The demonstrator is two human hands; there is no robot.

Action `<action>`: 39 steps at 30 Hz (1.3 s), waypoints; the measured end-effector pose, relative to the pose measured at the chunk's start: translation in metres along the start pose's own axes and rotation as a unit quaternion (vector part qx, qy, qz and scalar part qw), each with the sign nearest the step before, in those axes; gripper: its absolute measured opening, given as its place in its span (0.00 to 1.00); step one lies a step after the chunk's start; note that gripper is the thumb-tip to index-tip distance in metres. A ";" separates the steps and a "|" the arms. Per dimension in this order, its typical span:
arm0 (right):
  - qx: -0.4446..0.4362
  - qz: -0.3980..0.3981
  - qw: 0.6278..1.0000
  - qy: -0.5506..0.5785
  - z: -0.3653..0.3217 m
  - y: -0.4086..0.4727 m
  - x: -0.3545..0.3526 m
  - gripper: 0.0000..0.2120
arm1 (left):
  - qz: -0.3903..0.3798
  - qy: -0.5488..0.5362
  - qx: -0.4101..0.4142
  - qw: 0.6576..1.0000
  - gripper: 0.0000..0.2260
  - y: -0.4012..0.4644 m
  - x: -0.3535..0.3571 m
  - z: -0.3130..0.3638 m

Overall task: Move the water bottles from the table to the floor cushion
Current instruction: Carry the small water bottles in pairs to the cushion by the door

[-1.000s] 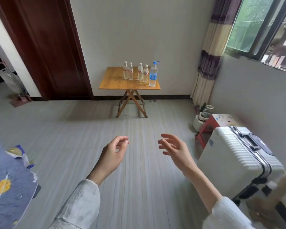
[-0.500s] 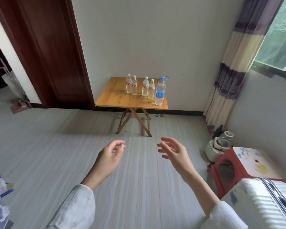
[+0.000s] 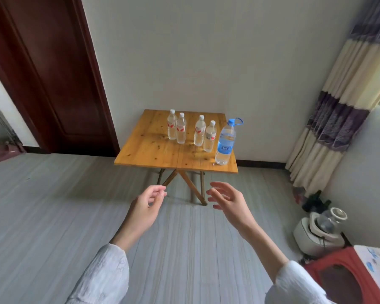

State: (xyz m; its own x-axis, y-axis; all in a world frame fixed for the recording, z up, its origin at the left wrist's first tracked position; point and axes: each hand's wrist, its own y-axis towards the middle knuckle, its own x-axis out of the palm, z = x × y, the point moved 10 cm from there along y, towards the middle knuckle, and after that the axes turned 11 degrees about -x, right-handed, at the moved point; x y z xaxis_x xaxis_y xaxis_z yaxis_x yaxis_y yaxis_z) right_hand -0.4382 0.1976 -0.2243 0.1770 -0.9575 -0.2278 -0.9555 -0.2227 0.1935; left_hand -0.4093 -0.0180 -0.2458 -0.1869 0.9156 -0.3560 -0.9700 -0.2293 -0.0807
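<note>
Water bottles [image 3: 199, 133], five upright, crowd a folding table [image 3: 149, 150] beyond both hands. Left hand [image 3: 145, 208] and right hand [image 3: 229, 201] are empty, fingers loosely spread. Grabbing one could topple neighbours.

Legible text: none. Small bottles [image 3: 181, 130] on the far table [image 3: 154, 148]: red-and-white labels, print too small. Large bottle [image 3: 225, 142], right: blue label, possibly a white logo, unreadable.
</note>
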 end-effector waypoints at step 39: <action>0.162 0.182 0.955 -0.168 0.295 0.580 -0.076 0.24 | -0.211 0.075 -0.073 0.972 0.22 0.683 0.200 -0.013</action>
State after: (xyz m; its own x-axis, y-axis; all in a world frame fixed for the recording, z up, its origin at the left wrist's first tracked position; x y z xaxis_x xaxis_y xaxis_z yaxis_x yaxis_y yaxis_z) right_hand -1.0750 0.1953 -0.3768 -0.2155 -0.8359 -0.5048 -0.9717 0.2350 0.0257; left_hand -1.1068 0.0041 -0.3844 0.2580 0.8828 -0.3926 -0.9207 0.1015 -0.3769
